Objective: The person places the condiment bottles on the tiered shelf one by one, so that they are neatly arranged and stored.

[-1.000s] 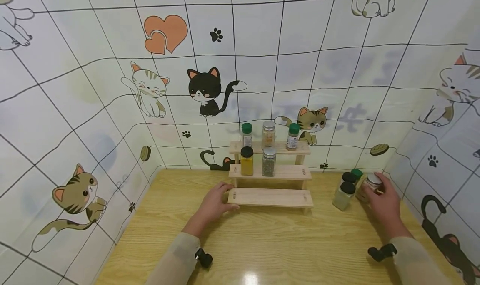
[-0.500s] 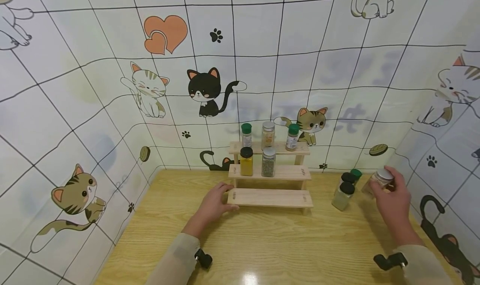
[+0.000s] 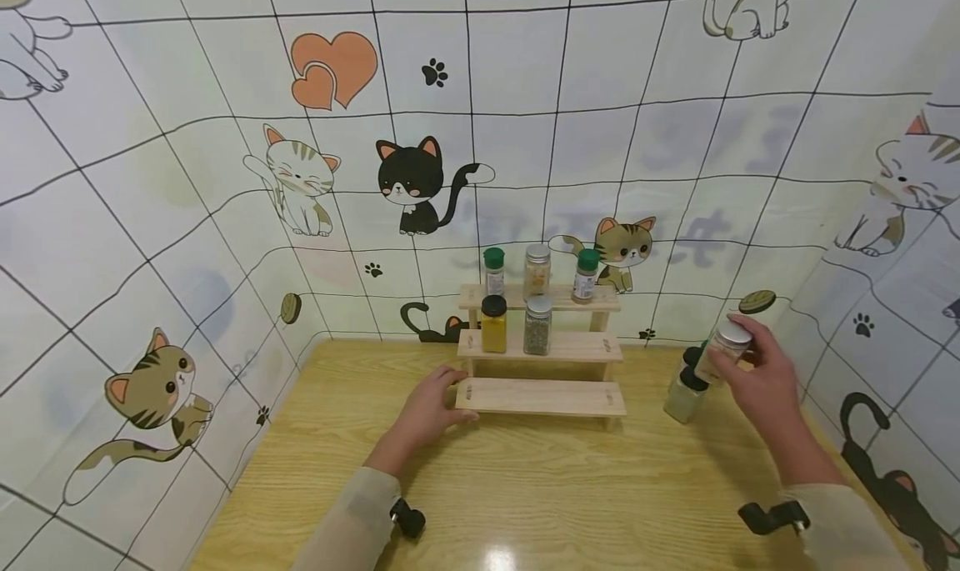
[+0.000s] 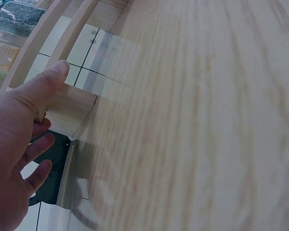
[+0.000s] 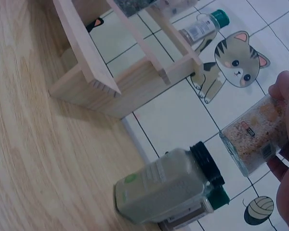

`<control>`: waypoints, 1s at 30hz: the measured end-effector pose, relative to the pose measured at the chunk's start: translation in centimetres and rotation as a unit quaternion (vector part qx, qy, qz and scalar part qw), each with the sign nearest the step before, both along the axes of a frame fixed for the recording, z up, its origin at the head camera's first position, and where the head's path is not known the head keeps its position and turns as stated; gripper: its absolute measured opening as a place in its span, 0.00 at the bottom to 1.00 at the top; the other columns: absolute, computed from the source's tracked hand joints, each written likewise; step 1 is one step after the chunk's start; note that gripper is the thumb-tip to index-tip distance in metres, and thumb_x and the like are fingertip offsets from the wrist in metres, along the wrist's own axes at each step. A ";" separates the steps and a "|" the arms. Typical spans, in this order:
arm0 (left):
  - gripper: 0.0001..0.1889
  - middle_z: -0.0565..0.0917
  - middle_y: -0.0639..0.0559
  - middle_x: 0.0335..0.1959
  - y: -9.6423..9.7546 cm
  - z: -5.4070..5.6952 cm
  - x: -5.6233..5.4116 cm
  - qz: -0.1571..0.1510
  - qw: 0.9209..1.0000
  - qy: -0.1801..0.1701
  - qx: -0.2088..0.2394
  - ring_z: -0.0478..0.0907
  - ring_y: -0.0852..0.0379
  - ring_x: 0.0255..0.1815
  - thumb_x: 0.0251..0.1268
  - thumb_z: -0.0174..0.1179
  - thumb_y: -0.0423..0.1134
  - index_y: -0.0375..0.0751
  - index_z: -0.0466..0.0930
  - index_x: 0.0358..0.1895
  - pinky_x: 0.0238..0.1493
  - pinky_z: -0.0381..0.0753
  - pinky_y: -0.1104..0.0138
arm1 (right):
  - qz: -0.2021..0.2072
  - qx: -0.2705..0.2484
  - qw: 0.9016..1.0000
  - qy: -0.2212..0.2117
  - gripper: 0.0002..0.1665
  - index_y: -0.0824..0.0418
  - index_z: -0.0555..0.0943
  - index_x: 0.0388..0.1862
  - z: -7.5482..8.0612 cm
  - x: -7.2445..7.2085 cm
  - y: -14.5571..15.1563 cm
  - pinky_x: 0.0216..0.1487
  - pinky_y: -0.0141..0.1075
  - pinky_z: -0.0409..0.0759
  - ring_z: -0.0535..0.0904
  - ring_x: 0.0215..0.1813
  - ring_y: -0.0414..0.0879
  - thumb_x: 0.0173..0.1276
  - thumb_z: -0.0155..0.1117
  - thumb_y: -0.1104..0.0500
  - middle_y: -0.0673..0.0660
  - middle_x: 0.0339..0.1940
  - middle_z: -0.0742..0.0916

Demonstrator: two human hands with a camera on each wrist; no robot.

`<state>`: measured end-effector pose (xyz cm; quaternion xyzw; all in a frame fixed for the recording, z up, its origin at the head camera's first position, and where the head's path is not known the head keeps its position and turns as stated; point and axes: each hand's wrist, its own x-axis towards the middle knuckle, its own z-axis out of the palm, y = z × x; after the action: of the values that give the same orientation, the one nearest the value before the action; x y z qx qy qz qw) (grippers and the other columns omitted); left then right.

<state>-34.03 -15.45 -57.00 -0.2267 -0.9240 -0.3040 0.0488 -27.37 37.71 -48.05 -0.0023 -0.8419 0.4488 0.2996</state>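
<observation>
My right hand (image 3: pixel 763 383) holds a spice jar (image 3: pixel 722 353) with a silver lid, raised and tilted beside the black-lidded jars. The right wrist view shows pinkish, grainy contents in this glass jar (image 5: pixel 257 132). Below it stands a black-lidded jar (image 3: pixel 685 396) of pale powder, with another black-lidded jar (image 3: pixel 691 358) and a green-capped jar (image 5: pixel 216 198) close behind. My left hand (image 3: pixel 429 408) grips the left end of the three-step wooden rack (image 3: pixel 540 396); in the left wrist view the thumb (image 4: pixel 58 72) lies against the bottom step's edge.
On the rack's top step are two green-capped jars (image 3: pixel 493 272) (image 3: pixel 586 276) and a silver-lidded jar (image 3: pixel 537 272). A yellow jar (image 3: pixel 493 325) and a silver-lidded jar of dark flakes (image 3: pixel 537 328) share the middle step. Cat-print walls (image 3: pixel 517 146) surround the wooden table (image 3: pixel 525 488).
My right hand first drew the silver-lidded jar right, away from the others, then lifted it and brought it back left above them. My left hand stays at the rack.
</observation>
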 end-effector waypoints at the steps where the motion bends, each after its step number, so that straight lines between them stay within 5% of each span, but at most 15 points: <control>1: 0.42 0.81 0.50 0.67 0.0 0.0 0.0 0.000 1.000 0.000 0.000 0.79 0.44 0.70 0.61 0.83 0.57 0.42 0.79 0.75 0.72 0.80 0.46 | 0.007 0.002 1.000 -0.004 0.39 0.51 0.74 0.84 0.1 -0.1 -0.1 0.36 0.21 0.79 0.76 0.50 0.27 0.77 0.76 0.59 0.40 0.62 0.79; 11: 0.42 0.81 0.50 0.67 0.0 -0.2 -0.1 0.002 1.000 0.002 0.010 0.80 0.43 0.70 0.61 0.84 0.55 0.42 0.80 0.75 0.72 0.80 0.45 | 0.068 0.010 0.998 -0.001 0.39 0.51 0.74 0.83 0.9 -1.6 -2.0 0.37 0.25 0.80 0.79 0.52 0.29 0.77 0.77 0.61 0.40 0.62 0.80; 19: 0.42 0.80 0.52 0.68 -0.1 -0.5 -0.1 0.009 1.000 -0.004 0.006 0.78 0.45 0.73 0.62 0.83 0.58 0.44 0.79 0.75 0.73 0.78 0.46 | 0.138 0.050 0.989 -0.019 0.38 0.55 0.71 0.85 2.0 -2.5 -4.1 0.40 0.25 0.82 0.77 0.55 0.27 0.80 0.74 0.60 0.63 0.67 0.82; 30: 0.42 0.80 0.52 0.68 -0.2 -0.3 -0.1 0.003 1.000 -0.009 0.006 0.79 0.45 0.72 0.63 0.82 0.58 0.43 0.79 0.76 0.73 0.79 0.46 | 0.199 0.039 0.979 -0.032 0.37 0.56 0.71 0.84 2.7 -4.9 -6.4 0.47 0.24 0.81 0.79 0.58 0.33 0.81 0.73 0.61 0.64 0.64 0.83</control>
<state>-34.11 -15.61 -57.32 -0.2205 -0.9233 -0.3116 0.0431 -32.25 31.28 -45.34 0.1622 -0.8516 0.4660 0.1768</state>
